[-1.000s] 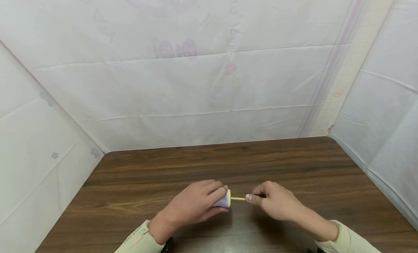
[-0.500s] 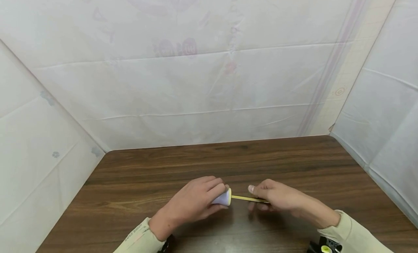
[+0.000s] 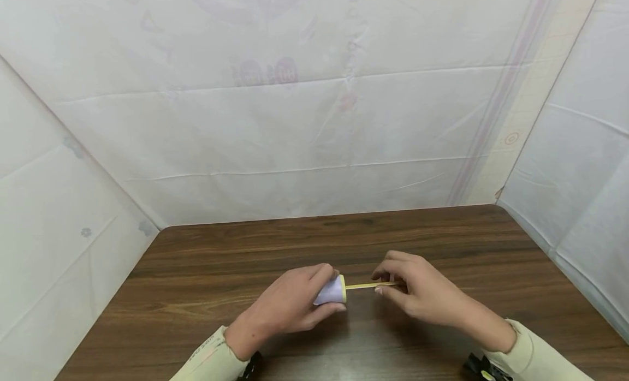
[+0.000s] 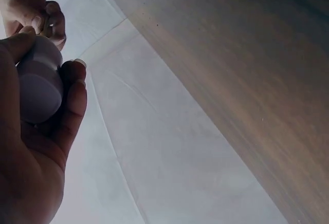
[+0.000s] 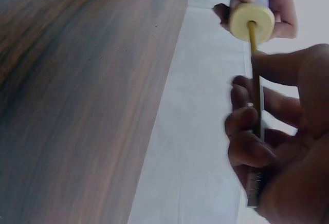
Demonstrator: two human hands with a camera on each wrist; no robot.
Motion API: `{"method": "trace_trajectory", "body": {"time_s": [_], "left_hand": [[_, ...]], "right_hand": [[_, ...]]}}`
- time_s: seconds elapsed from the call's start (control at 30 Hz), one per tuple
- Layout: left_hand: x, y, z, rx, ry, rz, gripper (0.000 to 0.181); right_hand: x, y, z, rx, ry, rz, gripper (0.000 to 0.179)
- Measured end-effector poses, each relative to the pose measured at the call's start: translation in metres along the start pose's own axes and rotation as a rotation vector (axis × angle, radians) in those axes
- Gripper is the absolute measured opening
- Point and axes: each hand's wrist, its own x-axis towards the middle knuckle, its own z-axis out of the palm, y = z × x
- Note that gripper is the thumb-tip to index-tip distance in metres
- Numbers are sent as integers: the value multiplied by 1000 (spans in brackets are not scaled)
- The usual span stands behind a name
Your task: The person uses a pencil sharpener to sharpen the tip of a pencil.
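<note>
A small lavender pencil sharpener (image 3: pixel 330 292) with a pale yellow end is gripped by my left hand (image 3: pixel 287 302), thumb on the near side and fingers over the far side. Out of the hole in its yellow end (image 5: pixel 238 22) runs a thin yellow pencil (image 3: pixel 360 286), held roughly level above the table. My right hand (image 3: pixel 426 293) holds the pencil's free part between thumb and curled fingers. In the right wrist view the far end of the pencil (image 5: pixel 254 189) looks dark and sticks out past the fingers. The pencil's tip is hidden inside the sharpener.
A dark wood-grain table (image 3: pixel 236 250) lies under both hands. Pale printed sheeting (image 3: pixel 275 130) rises behind the table's back edge and along both sides. Dark wrist gear (image 3: pixel 484 368) shows by the right sleeve.
My right hand has loosened, turned about the pencil and taken a fresh hold further along it. The left hand keeps the sharpener in nearly the same place, with more of it showing.
</note>
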Motion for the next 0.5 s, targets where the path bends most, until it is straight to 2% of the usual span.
{"method": "trace_trajectory", "body": {"time_s": [0.1,0.23,0.37,0.43,0.5], "left_hand": [[0,1,-1,-92,11,-56,41],[2,4,-4,-282,45,-121,38],[3,6,-7,-466,40,-133,32],[4,7,-8,-518,26,-121,30],[4,6,-9,-529,22,-106,29]], "right_hand": [[2,0,6,-219,198,-161,8],[10,-3,9,-465,499,-394,33],[19,-9,6,-561,730,-597,40],[23,-12,4,-579,798,-666,43],[25,-15,3,-583,833,-715,46]]}}
